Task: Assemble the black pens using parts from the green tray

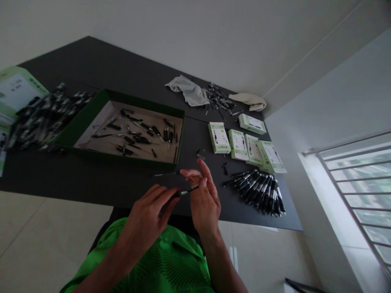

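Note:
Low in the middle, my left hand (pixel 152 205) is closed around the dark body of a pen (pixel 184 192), which points right. The pen's thin dark end reaches my right hand (pixel 205 201), where the thumb presses on it; the other fingers are partly stretched up and left. By those fingertips lies a slim pen part (pixel 166 174); whether they touch it I cannot tell. Just beyond, a green open box (pixel 180 138) holds scattered black caps, grips and refills. Right of my right hand, many black pens (pixel 259 191) lie fanned out.
A large heap of pens (pixel 51 118) lies left of the box, beside a green-white carton (pixel 18 89). Several small pen boxes (pixel 219 138) stand at right. Behind them are more pen parts (pixel 218 97), a plastic bag (pixel 189 91) and a pale cloth (pixel 250 100). The dark table (pixel 122 183) ends near my body.

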Action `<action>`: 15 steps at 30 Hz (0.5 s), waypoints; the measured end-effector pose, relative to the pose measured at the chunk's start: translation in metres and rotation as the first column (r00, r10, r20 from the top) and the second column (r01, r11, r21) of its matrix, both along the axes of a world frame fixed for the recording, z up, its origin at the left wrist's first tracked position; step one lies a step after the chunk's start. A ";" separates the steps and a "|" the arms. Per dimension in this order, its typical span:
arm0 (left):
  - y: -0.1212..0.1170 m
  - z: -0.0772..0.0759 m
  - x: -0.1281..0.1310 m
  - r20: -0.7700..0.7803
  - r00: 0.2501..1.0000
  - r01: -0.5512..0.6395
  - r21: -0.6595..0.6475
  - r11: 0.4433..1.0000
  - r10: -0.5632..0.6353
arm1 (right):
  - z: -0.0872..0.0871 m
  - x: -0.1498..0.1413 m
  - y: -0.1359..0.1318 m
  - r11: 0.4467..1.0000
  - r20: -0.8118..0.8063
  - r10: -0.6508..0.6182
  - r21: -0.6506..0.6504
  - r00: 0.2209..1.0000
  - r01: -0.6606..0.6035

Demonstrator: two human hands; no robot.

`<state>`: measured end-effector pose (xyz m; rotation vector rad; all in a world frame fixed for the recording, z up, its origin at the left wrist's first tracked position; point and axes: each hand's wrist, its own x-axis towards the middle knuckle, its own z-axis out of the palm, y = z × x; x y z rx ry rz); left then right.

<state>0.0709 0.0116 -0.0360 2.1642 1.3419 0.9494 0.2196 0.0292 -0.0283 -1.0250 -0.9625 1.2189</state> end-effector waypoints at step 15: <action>0.000 0.000 -0.001 0.048 0.999 -0.015 -0.020 1.000 0.016 | -0.004 -0.016 -0.006 0.992 -0.044 0.091 0.095 0.995 -0.086</action>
